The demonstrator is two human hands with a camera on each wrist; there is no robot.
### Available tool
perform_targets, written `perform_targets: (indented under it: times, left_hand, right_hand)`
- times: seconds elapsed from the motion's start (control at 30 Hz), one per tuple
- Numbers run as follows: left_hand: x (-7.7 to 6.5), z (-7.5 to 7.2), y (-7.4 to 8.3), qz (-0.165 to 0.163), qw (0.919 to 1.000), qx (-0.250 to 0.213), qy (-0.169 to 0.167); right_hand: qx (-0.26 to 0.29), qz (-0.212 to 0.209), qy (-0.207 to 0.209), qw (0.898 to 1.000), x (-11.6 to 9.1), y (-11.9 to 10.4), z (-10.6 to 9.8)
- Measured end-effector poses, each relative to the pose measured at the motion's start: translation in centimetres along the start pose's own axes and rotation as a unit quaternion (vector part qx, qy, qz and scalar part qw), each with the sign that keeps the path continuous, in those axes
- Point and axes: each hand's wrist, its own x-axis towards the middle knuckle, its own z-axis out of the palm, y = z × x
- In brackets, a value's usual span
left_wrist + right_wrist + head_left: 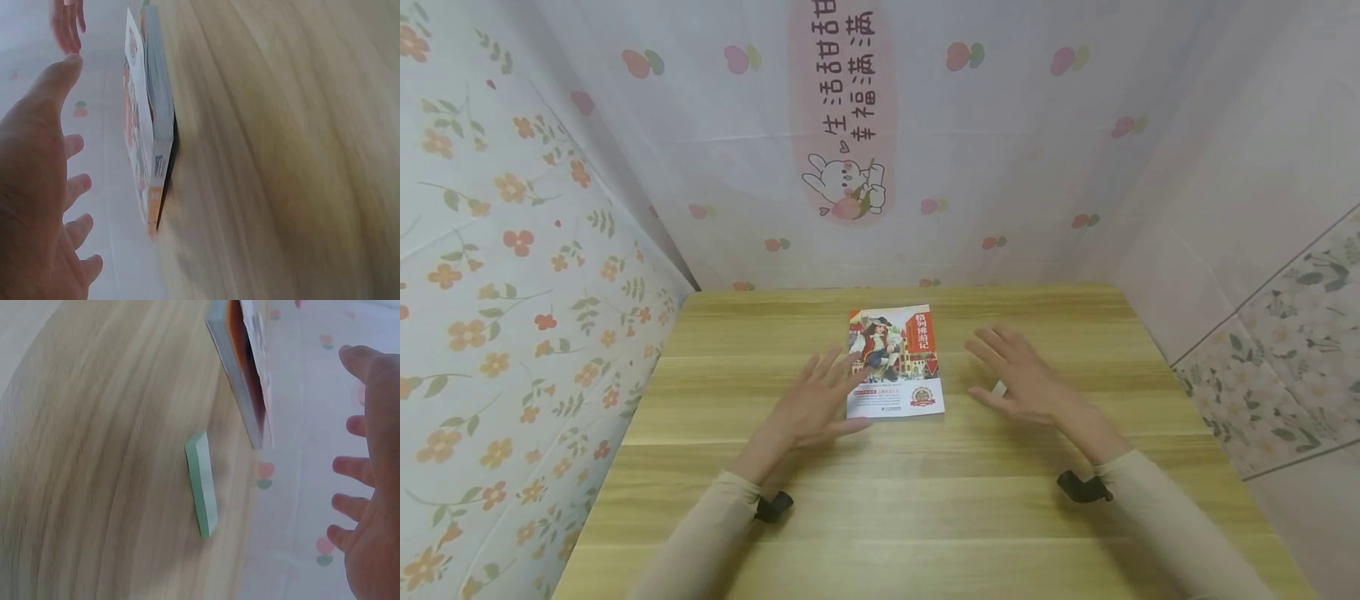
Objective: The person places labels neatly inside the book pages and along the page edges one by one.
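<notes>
A paperback book (895, 360) with an illustrated cover lies on the wooden table, its cover slightly lifted from the pages in the left wrist view. My left hand (814, 398) hovers at the book's left side, fingers spread; from the head its fingertips overlap the cover's edge, but the left wrist view shows a gap. Over the table to the right of the book is my right hand (1021, 379), fingers extended and holding nothing. Below it lies a small slanted-end block (202, 484), white on top and green along the side, mostly hidden by that hand from the head.
The wooden table (895, 517) meets a fruit-patterned cloth (1015, 167) at the back. Flowered cloth (497, 292) hangs along the left, and a pale patterned sheet (1285, 350) along the right. Dark wrist mounts (1082, 487) sit on both forearms.
</notes>
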Motion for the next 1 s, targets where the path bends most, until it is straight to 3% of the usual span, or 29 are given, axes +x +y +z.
perform_targets:
  times: [0.67,1.0]
  left_hand:
    - [1.4,1.8,1.7,0.003,0.9991,-0.021,-0.037]
    - [1.5,2.2,2.3,0.017,0.9980,-0.037,-0.049]
  right_hand:
    - [0.002,-0.034,-0.040,0.999,1.3,-2.3,2.7]
    - [-0.010,-0.069,-0.034,0.997,1.4,-2.9,4.0]
